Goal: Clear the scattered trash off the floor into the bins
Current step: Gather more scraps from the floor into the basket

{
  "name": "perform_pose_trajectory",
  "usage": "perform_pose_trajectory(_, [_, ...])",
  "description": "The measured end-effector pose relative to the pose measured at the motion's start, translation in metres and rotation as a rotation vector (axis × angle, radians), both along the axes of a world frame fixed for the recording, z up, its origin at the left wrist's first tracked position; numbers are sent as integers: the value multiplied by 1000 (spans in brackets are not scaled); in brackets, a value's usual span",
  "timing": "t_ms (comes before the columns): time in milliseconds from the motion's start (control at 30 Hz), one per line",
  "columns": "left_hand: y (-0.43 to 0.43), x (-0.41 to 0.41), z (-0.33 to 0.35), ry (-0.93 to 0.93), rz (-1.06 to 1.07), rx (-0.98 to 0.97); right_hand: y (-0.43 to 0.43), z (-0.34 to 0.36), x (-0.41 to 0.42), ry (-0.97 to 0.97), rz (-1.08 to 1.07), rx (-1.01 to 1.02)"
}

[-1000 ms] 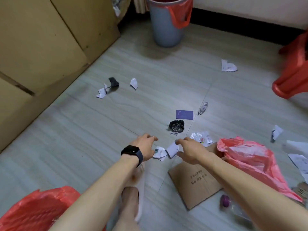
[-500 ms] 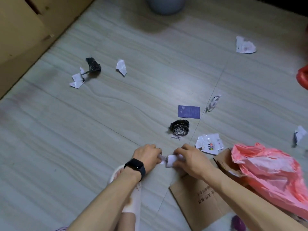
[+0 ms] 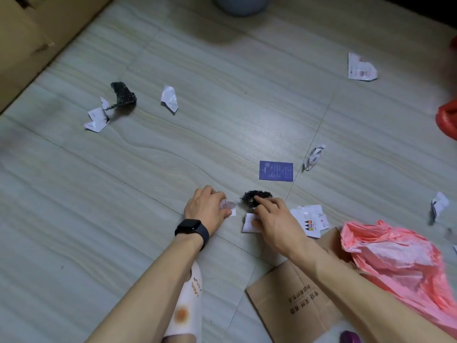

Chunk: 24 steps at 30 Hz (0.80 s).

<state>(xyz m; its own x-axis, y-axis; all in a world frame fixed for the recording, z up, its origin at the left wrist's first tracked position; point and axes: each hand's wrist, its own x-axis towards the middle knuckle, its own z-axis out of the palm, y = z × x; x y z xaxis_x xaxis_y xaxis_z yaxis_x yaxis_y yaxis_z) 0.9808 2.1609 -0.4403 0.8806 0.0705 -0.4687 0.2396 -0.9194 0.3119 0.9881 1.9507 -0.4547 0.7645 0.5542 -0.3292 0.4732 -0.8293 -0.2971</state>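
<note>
Hands have parted: left hand (image 3: 206, 209) grips paper scrap (image 3: 228, 205); right hand (image 3: 277, 224), holding white slip (image 3: 248, 225), touches black wad (image 3: 249, 195).

Dim, flat indoor light, with a wide-angle bend and soft edges.
The grey floor (image 3: 222, 134) is brightest in a faint sheen at centre right and falls off to murky corners; the upper right is almost black. Shadows are soft and lie to the lower left of things: a broad one by the bin (image 3: 241, 4) at the top edge, thin ones beside the paper scraps (image 3: 169, 99). Floor seams curve toward the borders. The pink bag (image 3: 395, 263) and the red shape (image 3: 447, 118) at the right edge are smeared; the blue card (image 3: 276, 171) is sharp.
</note>
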Motion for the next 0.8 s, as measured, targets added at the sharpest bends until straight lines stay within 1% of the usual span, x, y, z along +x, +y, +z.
perform_pose_trajectory(100, [1,4,3,11,-19,-3,8,10,-10,-97,5,15])
perform_pose_trajectory(167, [2,16,5,2,-43,9,11,13,-9,-53,-11,21])
perform_pose_trajectory(267, [1,46,8,-27,-70,-29,8,14,-10,80,-97,60])
perform_pose_trajectory(300, [-2,58,8,-35,-86,-55,3,15,-13,169,-164,89])
perform_pose_trajectory(367, [-13,82,7,-55,-136,-87,-11,20,-20,317,-370,186])
perform_pose_trajectory(433, [-32,101,7,-79,-201,-89,-33,29,-23,390,-557,264])
perform_pose_trajectory(467, [-42,108,6,-87,-231,-87,-43,34,-20,364,-618,295])
perform_pose_trajectory(567, [-73,113,-1,-81,-300,-77,-70,43,10,206,-711,306])
perform_pose_trajectory(667, [-89,100,-13,-185,-343,-17,-84,50,58,152,-817,309])
perform_pose_trajectory(733, [-91,92,-17,-249,-354,30,-86,50,92,104,-843,304])
perform_pose_trajectory(800, [-91,87,-16,-227,-325,64,-80,47,118,71,-860,306])
